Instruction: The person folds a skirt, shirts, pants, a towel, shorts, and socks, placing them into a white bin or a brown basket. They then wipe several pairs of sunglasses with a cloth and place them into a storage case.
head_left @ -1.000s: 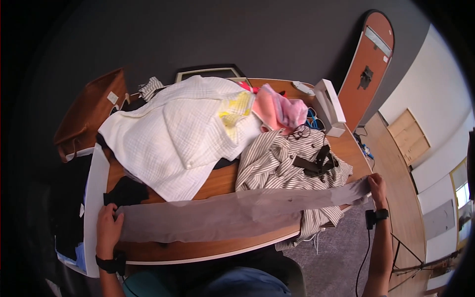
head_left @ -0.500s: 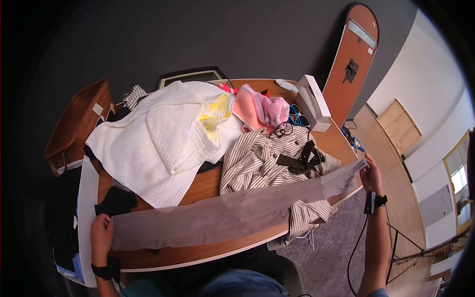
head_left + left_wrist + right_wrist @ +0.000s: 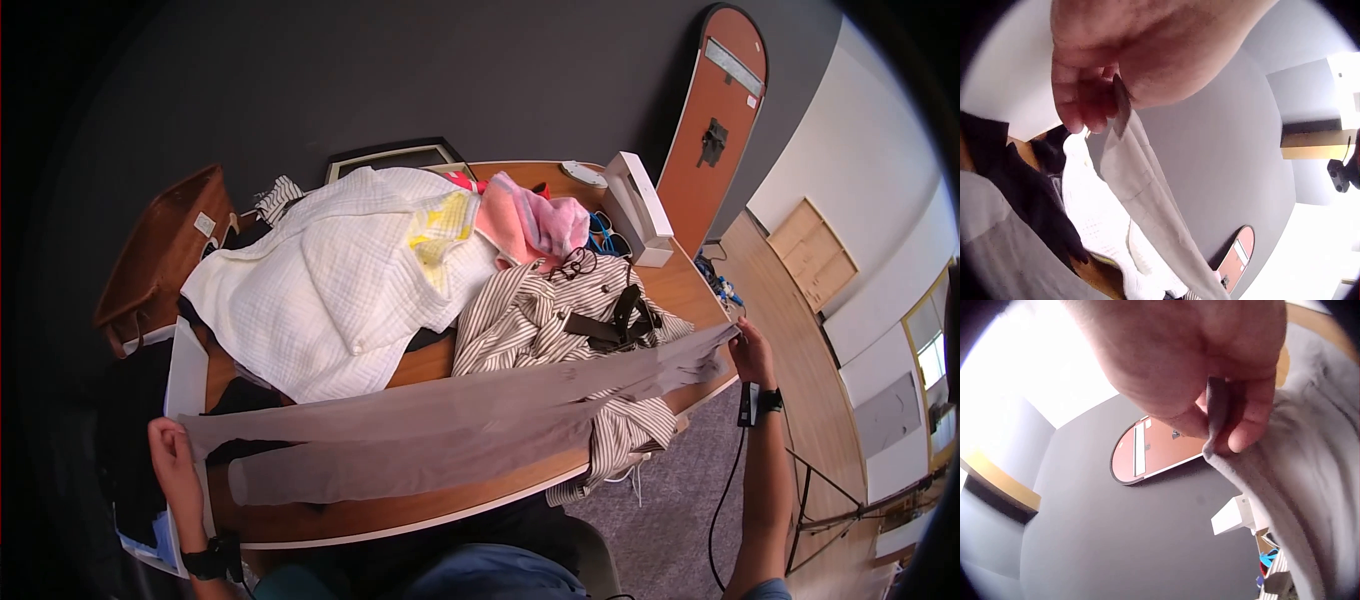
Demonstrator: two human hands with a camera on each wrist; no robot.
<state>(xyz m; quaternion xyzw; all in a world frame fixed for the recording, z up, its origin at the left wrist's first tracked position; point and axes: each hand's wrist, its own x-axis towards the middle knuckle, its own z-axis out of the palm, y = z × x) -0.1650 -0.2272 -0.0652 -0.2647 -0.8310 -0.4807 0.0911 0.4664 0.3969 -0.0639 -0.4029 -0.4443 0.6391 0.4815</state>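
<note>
A long pair of sheer grey tights [image 3: 450, 405] stretches across the front of the table in the head view. My left hand [image 3: 172, 462] pinches the end of one leg at the far left, and in the left wrist view the fabric runs taut from thumb and fingers. The other leg [image 3: 330, 475] hangs loose below, its rounded end close over the wood. At the right, my right hand [image 3: 752, 358] grips the opposite end; a folded edge shows between its fingers in the right wrist view. Under the tights' right part lies a striped shirt [image 3: 510, 325].
A white quilted cloth [image 3: 310, 270] covers much of the table [image 3: 415, 370]. Behind the shirt lie a pink towel [image 3: 540, 225] and a white box [image 3: 637, 210]. A brown bag [image 3: 165, 255] stands at the left, near a white-walled container [image 3: 188, 370] with dark clothes.
My left hand has moved left and slightly up, carrying one leg's end. The two legs, overlapping before, have parted at the left. My right hand has risen a little since a second ago.
</note>
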